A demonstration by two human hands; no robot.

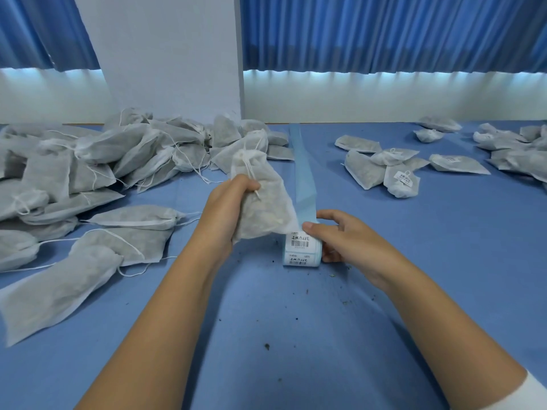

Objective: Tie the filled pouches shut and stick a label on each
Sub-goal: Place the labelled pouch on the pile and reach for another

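My left hand grips a filled white mesh pouch with its drawstring neck pointing up and away, held just above the blue table. My right hand rests on a roll of printed barcode labels lying on the table, thumb on the top label and fingers around the roll's right side. A blue strip of empty backing paper trails from the roll toward the wall. The pouch's lower corner touches the roll.
A large heap of white pouches with loose strings covers the left of the table. Labelled pouches lie scattered at the right. Dark crumbs dot the blue tablecloth in front of me. A white pillar and blue curtains stand behind.
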